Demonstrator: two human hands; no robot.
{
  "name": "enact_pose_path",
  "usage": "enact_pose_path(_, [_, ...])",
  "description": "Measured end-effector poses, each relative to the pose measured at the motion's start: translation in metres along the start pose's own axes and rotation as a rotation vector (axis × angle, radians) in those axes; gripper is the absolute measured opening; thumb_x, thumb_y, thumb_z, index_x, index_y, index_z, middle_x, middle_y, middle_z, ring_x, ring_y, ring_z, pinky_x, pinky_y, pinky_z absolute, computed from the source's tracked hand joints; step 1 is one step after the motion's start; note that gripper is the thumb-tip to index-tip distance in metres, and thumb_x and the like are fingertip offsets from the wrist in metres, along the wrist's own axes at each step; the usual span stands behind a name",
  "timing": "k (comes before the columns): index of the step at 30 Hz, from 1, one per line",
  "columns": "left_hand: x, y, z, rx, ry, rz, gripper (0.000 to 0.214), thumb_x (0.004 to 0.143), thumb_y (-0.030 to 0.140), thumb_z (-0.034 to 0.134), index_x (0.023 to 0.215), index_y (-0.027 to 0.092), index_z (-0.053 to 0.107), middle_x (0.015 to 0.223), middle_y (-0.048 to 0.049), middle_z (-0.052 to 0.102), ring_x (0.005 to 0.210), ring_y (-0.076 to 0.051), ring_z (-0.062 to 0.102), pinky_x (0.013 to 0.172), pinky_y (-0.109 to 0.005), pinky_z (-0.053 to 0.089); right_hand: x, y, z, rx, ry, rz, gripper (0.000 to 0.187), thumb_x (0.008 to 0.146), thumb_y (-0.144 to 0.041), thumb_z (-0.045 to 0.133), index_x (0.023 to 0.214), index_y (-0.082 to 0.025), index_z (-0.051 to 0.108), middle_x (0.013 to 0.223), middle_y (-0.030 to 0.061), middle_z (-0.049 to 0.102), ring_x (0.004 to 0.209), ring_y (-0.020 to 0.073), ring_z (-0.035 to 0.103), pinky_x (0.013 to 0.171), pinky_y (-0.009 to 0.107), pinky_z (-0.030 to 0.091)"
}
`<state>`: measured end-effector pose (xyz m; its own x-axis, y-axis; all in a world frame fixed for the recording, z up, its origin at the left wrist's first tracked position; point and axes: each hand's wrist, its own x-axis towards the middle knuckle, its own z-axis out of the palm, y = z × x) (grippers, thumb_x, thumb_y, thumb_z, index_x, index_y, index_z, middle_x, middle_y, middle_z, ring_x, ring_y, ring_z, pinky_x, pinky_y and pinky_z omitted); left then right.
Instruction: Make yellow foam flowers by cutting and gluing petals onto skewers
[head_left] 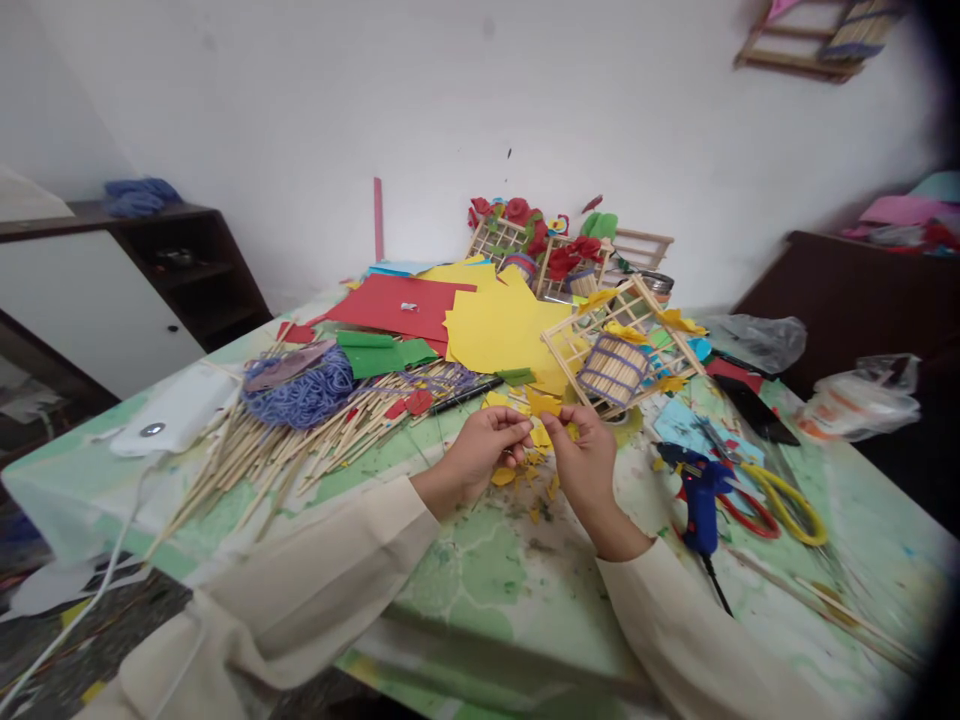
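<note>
My left hand (484,445) and my right hand (581,450) meet over the middle of the table, fingers pinched together on a small yellow foam piece (541,408). Yellow scraps (517,472) lie on the cloth right under them. Just beyond my right hand sits a stick frame with a small stick basket (616,365) and yellow bits on it. Large yellow foam sheets (499,325) lie behind my hands.
A heap of thin wooden sticks (300,435) and blue cord (304,390) lie to the left, with red (394,303) and green sheets behind. A blue glue gun (699,490) and yellow-handled scissors (784,500) lie to the right. Flower crafts (540,245) stand by the wall.
</note>
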<state>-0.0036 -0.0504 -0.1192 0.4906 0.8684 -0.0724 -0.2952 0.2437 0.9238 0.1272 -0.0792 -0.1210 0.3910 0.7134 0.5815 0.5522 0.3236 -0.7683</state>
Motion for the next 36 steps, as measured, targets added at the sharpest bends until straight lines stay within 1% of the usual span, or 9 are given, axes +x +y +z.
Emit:
enact_pose_path(6, [-0.0010,0.0019,0.0008,0.019,-0.009,-0.026,0.018,0.072,0.025,0.066,0.076,0.011,0.054,0.060,0.0012,0.057,0.041,-0.002,0.046,0.038,-0.012,0.032,-0.0008,0.0029,0.0013,-0.052,0.010,-0.005,0.019,0.072,-0.035,0.062,0.067,-0.017,0.059,0.067,0.0010,0.059,0.066,0.0162,0.054,0.066,0.031,0.044])
enact_pose_path(13, [-0.0018,0.0009,0.0003,0.051,-0.004,-0.002,0.022,0.070,0.029,0.068,0.076,0.012,0.054,0.059,0.0020,0.057,0.039,-0.001,0.043,0.035,-0.013,0.026,-0.0010,0.0033,0.0001,-0.096,-0.002,-0.048,0.015,0.074,-0.031,0.061,0.068,-0.017,0.060,0.067,0.0012,0.060,0.066,0.0167,0.054,0.064,0.032,0.043])
enact_pose_path(20, [-0.0004,-0.0011,-0.0003,0.079,-0.011,0.038,0.027,0.073,0.037,0.065,0.076,0.013,0.054,0.060,0.0011,0.057,0.038,-0.001,0.043,0.034,-0.013,0.026,0.0000,0.0013,-0.0007,-0.136,-0.014,-0.128,0.014,0.076,-0.028,0.060,0.068,-0.017,0.059,0.066,0.0012,0.059,0.066,0.0167,0.053,0.063,0.031,0.042])
enact_pose_path(25, [0.0006,-0.0012,-0.0008,0.068,0.000,0.042,0.028,0.072,0.038,0.066,0.075,0.013,0.054,0.059,0.0010,0.058,0.036,-0.001,0.039,0.033,-0.014,0.021,-0.0009,0.0002,-0.0014,-0.182,-0.018,-0.190,0.013,0.078,-0.028,0.059,0.069,-0.018,0.058,0.067,0.0013,0.060,0.067,0.0170,0.053,0.065,0.031,0.041])
enact_pose_path(29, [0.0006,-0.0015,-0.0007,0.030,-0.005,0.049,0.027,0.071,0.036,0.067,0.073,0.013,0.053,0.057,0.0017,0.057,0.036,-0.001,0.037,0.034,-0.014,0.021,-0.0020,-0.0007,-0.0014,-0.213,-0.025,-0.238,0.012,0.080,-0.026,0.058,0.071,-0.019,0.058,0.069,0.0015,0.060,0.070,0.0178,0.053,0.067,0.032,0.041])
enact_pose_path(33, [0.0002,-0.0016,-0.0009,0.016,-0.012,0.078,0.025,0.072,0.034,0.066,0.072,0.013,0.053,0.055,0.0025,0.055,0.036,0.000,0.035,0.035,-0.014,0.020,-0.0025,-0.0001,-0.0013,-0.222,-0.026,-0.235,0.013,0.080,-0.029,0.059,0.074,-0.018,0.058,0.073,0.0027,0.061,0.074,0.0191,0.053,0.070,0.034,0.041])
enact_pose_path(36, [-0.0004,-0.0002,-0.0006,0.036,0.008,0.105,0.025,0.072,0.034,0.066,0.071,0.013,0.053,0.054,0.0029,0.054,0.036,0.000,0.034,0.036,-0.015,0.019,-0.0021,0.0004,-0.0017,-0.239,-0.008,-0.228,0.016,0.080,-0.034,0.060,0.075,-0.019,0.057,0.074,0.0028,0.060,0.076,0.0195,0.053,0.071,0.034,0.040])
